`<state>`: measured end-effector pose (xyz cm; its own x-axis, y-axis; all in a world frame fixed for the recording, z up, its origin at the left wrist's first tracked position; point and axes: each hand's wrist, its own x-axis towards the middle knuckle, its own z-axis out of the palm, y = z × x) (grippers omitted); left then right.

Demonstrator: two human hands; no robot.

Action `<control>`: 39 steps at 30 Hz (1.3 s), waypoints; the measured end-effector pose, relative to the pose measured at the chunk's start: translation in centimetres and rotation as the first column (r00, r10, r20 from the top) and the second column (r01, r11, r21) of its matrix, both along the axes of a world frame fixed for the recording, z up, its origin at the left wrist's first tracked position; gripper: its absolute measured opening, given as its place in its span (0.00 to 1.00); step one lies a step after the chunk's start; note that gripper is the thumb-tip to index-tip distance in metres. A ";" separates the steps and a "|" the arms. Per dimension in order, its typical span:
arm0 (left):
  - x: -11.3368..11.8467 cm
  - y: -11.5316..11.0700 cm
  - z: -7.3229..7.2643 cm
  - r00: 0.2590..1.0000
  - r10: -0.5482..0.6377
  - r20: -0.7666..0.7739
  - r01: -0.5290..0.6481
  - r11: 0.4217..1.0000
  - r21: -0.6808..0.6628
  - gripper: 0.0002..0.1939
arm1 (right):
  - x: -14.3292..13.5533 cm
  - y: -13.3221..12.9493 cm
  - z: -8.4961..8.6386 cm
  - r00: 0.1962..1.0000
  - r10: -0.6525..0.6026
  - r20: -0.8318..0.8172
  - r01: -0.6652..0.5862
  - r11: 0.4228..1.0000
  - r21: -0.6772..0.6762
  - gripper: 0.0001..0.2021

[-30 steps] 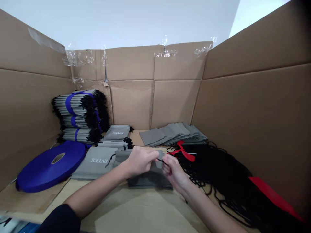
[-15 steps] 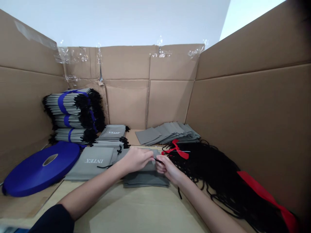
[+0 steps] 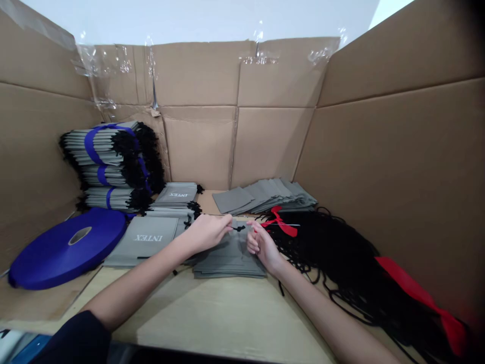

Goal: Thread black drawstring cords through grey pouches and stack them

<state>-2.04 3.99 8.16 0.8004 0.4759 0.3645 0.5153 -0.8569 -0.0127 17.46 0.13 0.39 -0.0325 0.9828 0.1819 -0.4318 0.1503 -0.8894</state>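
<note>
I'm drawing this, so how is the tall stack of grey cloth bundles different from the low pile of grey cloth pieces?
The tall stack of grey cloth bundles is tied with flat blue ribbon; the low pile of grey cloth pieces is loose. The stack has black cord ends, but no cords show on the pile. The stack rises high, while the pile spreads out like a fan. Both are grey cloth in layers.
</note>
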 end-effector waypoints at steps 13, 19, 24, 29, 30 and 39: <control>1.2 2.8 -2.1 0.918 -0.102 0.384 0.309 0.792 -0.527 0.10 | 0.1 -0.6 1.5 0.964 -0.182 0.196 0.168 0.982 0.087 0.14; 1.2 2.7 -1.8 0.894 -0.008 0.449 0.299 0.756 -0.582 0.11 | 0.0 -0.7 0.5 0.871 -0.180 0.457 0.141 0.983 0.120 0.17; 1.0 2.3 -1.7 0.890 -0.025 0.456 0.311 0.765 -0.563 0.14 | -0.4 -0.7 0.0 0.823 -0.162 0.544 0.121 0.986 0.111 0.24; 1.1 2.3 -1.9 0.880 -0.042 0.473 0.346 0.740 -0.577 0.15 | -1.0 -1.1 0.0 0.773 -0.184 0.607 0.129 0.983 0.134 0.17; 1.1 2.2 -2.0 0.884 -0.051 0.465 0.344 0.745 -0.572 0.14 | -1.1 -1.2 0.0 0.756 -0.187 0.627 0.127 0.982 0.140 0.16; 1.1 1.4 -2.7 0.928 -0.114 0.354 0.303 0.783 -0.543 0.16 | -0.9 -1.6 0.6 0.616 -0.312 0.724 0.167 0.949 0.267 0.12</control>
